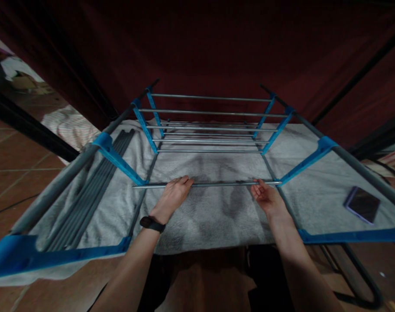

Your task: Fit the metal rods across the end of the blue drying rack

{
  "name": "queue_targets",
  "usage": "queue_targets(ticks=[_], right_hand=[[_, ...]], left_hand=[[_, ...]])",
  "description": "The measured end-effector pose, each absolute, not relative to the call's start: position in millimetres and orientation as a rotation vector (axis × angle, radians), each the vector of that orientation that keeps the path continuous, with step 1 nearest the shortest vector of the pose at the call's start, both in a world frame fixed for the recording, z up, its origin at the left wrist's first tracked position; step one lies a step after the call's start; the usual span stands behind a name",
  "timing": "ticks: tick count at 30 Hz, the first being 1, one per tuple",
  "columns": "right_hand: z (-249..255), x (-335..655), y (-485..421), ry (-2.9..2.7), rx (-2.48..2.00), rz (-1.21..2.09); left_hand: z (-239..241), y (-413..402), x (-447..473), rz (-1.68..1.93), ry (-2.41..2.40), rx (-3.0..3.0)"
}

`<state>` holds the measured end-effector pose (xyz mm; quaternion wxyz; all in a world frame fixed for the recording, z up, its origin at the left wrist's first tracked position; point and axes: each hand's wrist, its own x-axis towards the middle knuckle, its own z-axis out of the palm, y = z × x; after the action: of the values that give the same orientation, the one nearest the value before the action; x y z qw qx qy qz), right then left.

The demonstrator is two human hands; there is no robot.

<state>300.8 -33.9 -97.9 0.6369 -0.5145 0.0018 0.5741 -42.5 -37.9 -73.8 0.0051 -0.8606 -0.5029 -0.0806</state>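
Note:
A grey metal rod [223, 184] runs crosswise between two blue plastic brackets [119, 164] of a rack frame with thick grey side tubes [59, 184]. My left hand [176, 192], with a dark band at its wrist, is closed over the rod left of its middle. Near the rod's right end, my right hand [265, 196] holds it between thumb and fingers, palm turned partly up. The left end of the rod sticks out past the left bracket; the right end lies by the right bracket [304, 162]. Farther back, several rods [213, 113] span blue end pieces.
A bundle of loose grey tubes [96, 186] lies at left on a light grey blanket [200, 229]. At right rests a phone [363, 204]. Blue corner pieces [57, 255] stand at the near edge. Dark red fabric [210, 52] hangs behind; tiled floor [18, 164] shows at left.

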Motion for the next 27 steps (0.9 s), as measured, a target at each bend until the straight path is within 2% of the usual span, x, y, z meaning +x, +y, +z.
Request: queue_targets(ticks=[8, 15, 27], right_hand=[[-96.5, 301.8, -33.7, 0.03, -1.165, 1.311], [-93.1, 304.5, -34.0, 0.021, -1.152, 1.285], [-79.5, 296.2, -34.4, -0.234, -0.977, 1.202]], left_hand=[[-68.9, -41.0, -46.4, -0.402, -1.613, -2.633], [-62.0, -44.6, -54.4, -0.318, -1.69, -2.548], [-66.2, -47.9, -69.6, -0.449, -1.83, -2.604]])
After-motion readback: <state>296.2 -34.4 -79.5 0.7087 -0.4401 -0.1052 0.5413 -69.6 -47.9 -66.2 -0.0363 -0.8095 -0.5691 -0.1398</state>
